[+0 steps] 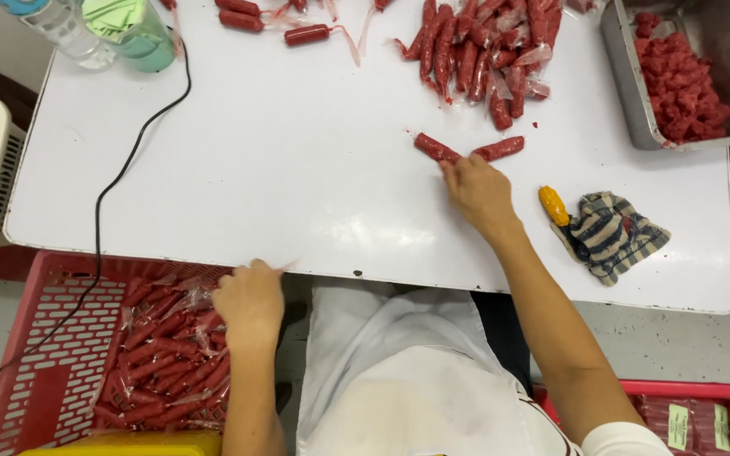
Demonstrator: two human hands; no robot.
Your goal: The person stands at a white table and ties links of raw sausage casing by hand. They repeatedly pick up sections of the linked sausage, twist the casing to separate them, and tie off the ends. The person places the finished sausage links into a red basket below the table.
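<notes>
White tabletop (pixel 238 160) filled the view, and the right hand (pixel 476 189) was out on it, fingertips down on the near end of a short red plastic-wrapped sausage (pixel 435 149). That sausage ran off toward ten o'clock from the hand, while a second red wrapped sausage (pixel 500 149) lay just beside it, pointing toward two o'clock. The right hand looked loosely curled and pressing, not wrapped around either. The left hand (pixel 249 300) sat well apart, knuckles up and closed over the red plastic crate (pixel 48 338) of bagged sausages at the table's near edge; what it pinched, I couldn't tell.
</notes>
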